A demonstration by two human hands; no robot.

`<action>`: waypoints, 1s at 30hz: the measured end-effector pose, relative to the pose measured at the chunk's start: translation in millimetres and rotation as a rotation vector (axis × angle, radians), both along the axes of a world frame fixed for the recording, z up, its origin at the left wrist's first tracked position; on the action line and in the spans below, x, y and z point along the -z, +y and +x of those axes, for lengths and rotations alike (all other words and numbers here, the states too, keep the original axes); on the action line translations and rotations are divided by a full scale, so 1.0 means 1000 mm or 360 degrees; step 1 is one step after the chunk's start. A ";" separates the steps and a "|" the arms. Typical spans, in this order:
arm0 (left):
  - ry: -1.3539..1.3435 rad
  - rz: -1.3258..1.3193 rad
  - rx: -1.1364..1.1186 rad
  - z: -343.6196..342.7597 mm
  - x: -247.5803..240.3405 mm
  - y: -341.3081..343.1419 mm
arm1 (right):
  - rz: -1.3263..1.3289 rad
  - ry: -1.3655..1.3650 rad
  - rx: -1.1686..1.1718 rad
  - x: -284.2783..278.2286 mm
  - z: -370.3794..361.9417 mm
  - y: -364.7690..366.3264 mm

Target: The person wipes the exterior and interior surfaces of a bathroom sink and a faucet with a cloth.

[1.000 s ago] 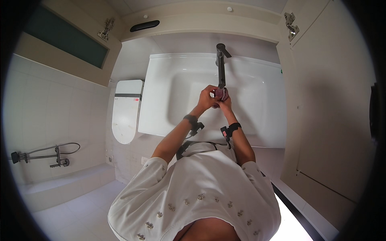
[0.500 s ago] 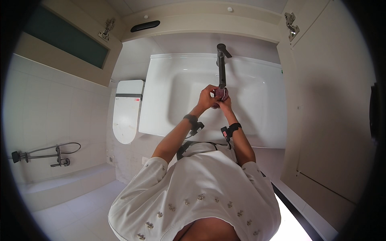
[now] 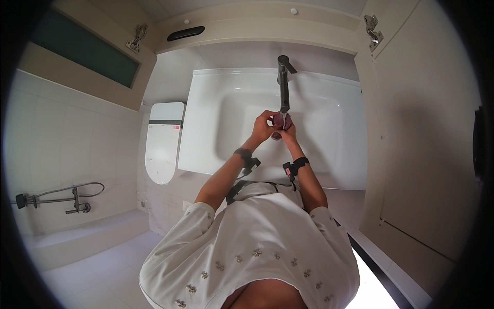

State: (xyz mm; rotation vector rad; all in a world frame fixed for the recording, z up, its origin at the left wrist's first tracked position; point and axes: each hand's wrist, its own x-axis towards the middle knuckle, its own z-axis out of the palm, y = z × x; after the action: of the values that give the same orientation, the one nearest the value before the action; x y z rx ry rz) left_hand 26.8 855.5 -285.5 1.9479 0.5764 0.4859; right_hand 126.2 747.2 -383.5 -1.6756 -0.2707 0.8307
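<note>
Under the spout of the dark grey faucet (image 3: 284, 87), a purple-maroon item (image 3: 281, 121) is held between my two hands, over the white sink (image 3: 206, 154). It looks soft, like a small cloth, but its exact kind is too small to tell. A pale streak of running water falls from the spout onto it. My left hand (image 3: 263, 126) grips the item's left side with bent fingers. My right hand (image 3: 289, 135) holds it from the lower right, and part of the item hangs below between the hands.
Left of the sink stands a white toilet with its lid down (image 3: 163, 144). Beige cabinet doors hang open at the upper left (image 3: 103, 26) and right (image 3: 422, 129). A hand shower (image 3: 77, 200) is on the far left wall. Black straps with small devices circle both my wrists.
The purple-maroon item has shifted slightly in my fingers and shows more of its surface under the water. Both arms stay almost in place.
</note>
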 end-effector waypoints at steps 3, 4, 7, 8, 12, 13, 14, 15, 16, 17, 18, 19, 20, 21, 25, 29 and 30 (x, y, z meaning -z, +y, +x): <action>0.0002 0.0025 0.0009 0.000 -0.001 0.000 | 0.0028 -0.0029 0.0020 0.007 0.000 0.000; 0.0002 0.0035 0.0010 0.000 -0.001 0.000 | 0.0049 -0.0043 0.0025 0.009 0.000 0.001; -0.0016 0.0027 0.0005 -0.001 -0.002 0.000 | 0.0077 -0.0008 0.0033 0.014 0.000 0.002; -0.0020 0.0023 0.0005 -0.001 -0.003 0.000 | 0.0079 0.0000 0.0028 0.016 0.000 0.002; -0.0028 0.0019 -0.0004 0.000 -0.003 0.002 | 0.0107 0.0012 0.0019 0.020 0.001 0.005; -0.0028 0.0020 -0.0007 0.000 -0.004 0.002 | 0.0118 0.0010 0.0020 0.019 0.001 0.006; -0.0035 0.0010 -0.0003 0.000 -0.005 0.002 | 0.0118 0.0016 0.0016 0.019 0.002 0.007; -0.0043 0.0001 0.0001 0.001 -0.006 0.002 | 0.0118 0.0022 0.0013 0.018 0.002 0.007; -0.0050 -0.0008 0.0003 0.001 -0.006 0.002 | 0.0118 0.0028 0.0009 0.017 0.002 0.008; -0.0058 0.0040 -0.0007 0.002 -0.007 0.002 | 0.0147 0.0051 0.0009 0.016 0.002 0.008; -0.0066 0.0088 -0.0017 0.003 -0.007 0.002 | 0.0176 0.0074 0.0010 0.015 0.002 0.009; -0.0073 0.0136 -0.0027 0.003 -0.008 0.001 | 0.0204 0.0097 0.0010 0.014 0.001 0.009; -0.0098 0.0172 -0.0026 0.004 -0.008 0.001 | 0.0221 0.0097 0.0009 0.012 0.001 0.009; -0.0122 0.0209 -0.0025 0.004 -0.008 0.000 | 0.0237 0.0097 0.0009 0.011 0.001 0.009; -0.0215 0.0169 0.0110 0.005 0.002 0.007 | 0.0187 0.0131 -0.0031 -0.002 0.000 0.011; 0.0027 -0.0464 0.0328 0.008 -0.010 0.008 | 0.0190 0.0126 -0.0028 -0.015 -0.003 0.009; 0.0026 -0.0368 0.0357 0.010 -0.014 0.006 | 0.0241 0.0128 -0.0009 -0.014 -0.002 0.008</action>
State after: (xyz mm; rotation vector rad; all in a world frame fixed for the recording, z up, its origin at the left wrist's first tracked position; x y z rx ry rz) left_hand 36.9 861.7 -271.1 1.7695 0.3990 0.2503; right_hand 124.0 754.8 -370.0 -1.4976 -0.2760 0.8584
